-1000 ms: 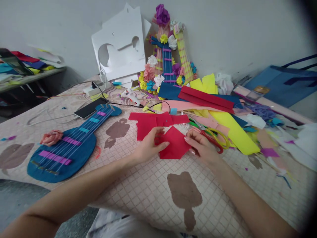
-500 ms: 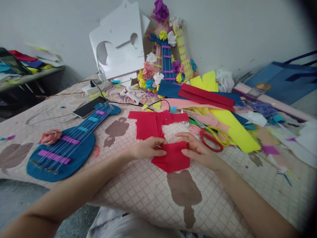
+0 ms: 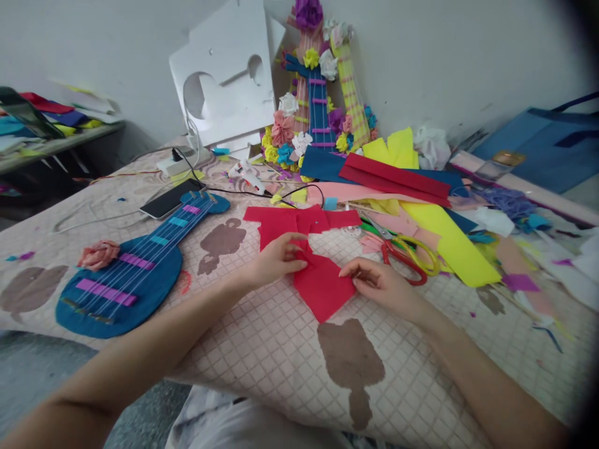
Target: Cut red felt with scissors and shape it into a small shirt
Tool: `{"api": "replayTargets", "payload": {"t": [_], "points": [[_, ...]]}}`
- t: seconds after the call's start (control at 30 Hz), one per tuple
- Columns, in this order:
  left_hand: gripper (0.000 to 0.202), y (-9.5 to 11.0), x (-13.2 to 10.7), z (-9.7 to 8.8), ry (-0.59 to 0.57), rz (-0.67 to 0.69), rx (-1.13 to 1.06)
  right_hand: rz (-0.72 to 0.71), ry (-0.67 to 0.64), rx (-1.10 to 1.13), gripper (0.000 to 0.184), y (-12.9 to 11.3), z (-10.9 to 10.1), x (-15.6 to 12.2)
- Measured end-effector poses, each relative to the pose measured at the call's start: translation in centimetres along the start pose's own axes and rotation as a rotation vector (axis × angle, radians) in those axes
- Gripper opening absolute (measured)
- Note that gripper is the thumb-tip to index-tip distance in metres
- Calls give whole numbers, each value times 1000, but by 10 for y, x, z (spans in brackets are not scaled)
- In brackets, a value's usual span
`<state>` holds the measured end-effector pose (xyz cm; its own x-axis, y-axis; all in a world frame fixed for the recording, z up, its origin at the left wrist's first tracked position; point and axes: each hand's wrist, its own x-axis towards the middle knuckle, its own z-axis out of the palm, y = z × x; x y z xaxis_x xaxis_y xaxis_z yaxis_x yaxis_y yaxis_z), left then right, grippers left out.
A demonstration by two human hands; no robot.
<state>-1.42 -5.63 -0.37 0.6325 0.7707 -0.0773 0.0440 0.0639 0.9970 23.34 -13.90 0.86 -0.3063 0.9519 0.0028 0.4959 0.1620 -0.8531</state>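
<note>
A red crepe paper piece (image 3: 324,288) hangs between my hands, low over the table, one corner pointing toward me. My left hand (image 3: 279,260) pinches its upper left corner, where the paper is creased. At the right corner, the thumb and curled fingers of my right hand (image 3: 377,282) close on the edge. Just beyond lie more red paper pieces (image 3: 276,219), partly covered by my left hand. Red-handled scissors (image 3: 405,265) lie to the right of my right hand, by a yellow-handled pair (image 3: 428,252).
A blue paper guitar (image 3: 161,265) with a pink flower lies at left, near a phone (image 3: 171,198). A glue gun (image 3: 248,178) and its cord are behind. Yellow paper (image 3: 461,246) and scraps cover the right side. Decorated guitars (image 3: 321,103) and a white cutout board (image 3: 224,81) lean on the wall.
The red paper has turned so that one corner points toward me. My right hand has moved from its top edge down to the right corner; my left hand has shifted slightly up and left.
</note>
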Motion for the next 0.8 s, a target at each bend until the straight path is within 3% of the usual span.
{"api": "replayTargets", "payload": {"t": [0.17, 0.23, 0.3, 0.37, 0.5, 0.67, 0.8], "points": [[41, 3, -1, 1, 207, 352, 364, -93, 89, -229, 26, -1, 12, -1], [38, 9, -5, 2, 176, 463, 563, -128, 107, -278, 25, -2, 14, -2], [41, 14, -10, 5, 34, 525, 693, -136, 133, -307, 23, -3, 15, -2], [51, 14, -15, 12, -88, 548, 777, -121, 171, -326, 18, -3, 15, -2], [61, 4, -23, 31, -144, 512, 944, -101, 213, -335, 10, -7, 12, -3], [14, -2, -23, 38, -117, 440, 1035, -128, 54, -323, 12, -12, 5, -6], [8, -2, -18, 29, -112, 447, 976, -103, -93, -302, 13, -8, -1, -4]]}}
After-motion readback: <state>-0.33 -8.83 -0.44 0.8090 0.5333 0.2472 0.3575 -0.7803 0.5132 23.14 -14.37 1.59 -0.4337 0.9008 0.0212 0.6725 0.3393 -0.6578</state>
